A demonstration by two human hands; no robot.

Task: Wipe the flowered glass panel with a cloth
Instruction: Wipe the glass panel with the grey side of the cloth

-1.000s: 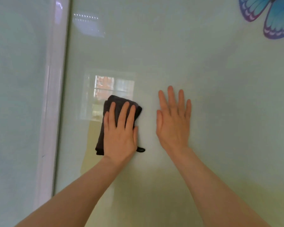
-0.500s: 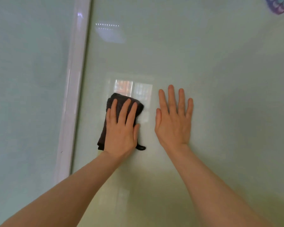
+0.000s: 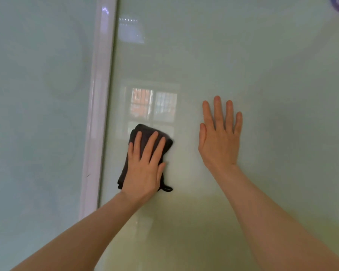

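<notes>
My left hand point(image 3: 144, 171) presses flat, fingers straight, on the folded dark cloth point(image 3: 145, 133) against the glass panel point(image 3: 262, 65); my right hand point(image 3: 219, 137) rests flat beside it, fingers up, grasping nothing.

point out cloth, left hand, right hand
cloth point(image 3: 145, 132): head view, its dark top edge above the fingers
left hand point(image 3: 143, 173): head view, back of hand
right hand point(image 3: 219, 141): head view, back of hand

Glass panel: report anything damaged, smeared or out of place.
Nothing stands out. The glass shows only reflections, no crack or smear. The left hand presses the dark cloth flat; the right hand lies flat beside it. A small dark mark sits on the white frame.
</notes>
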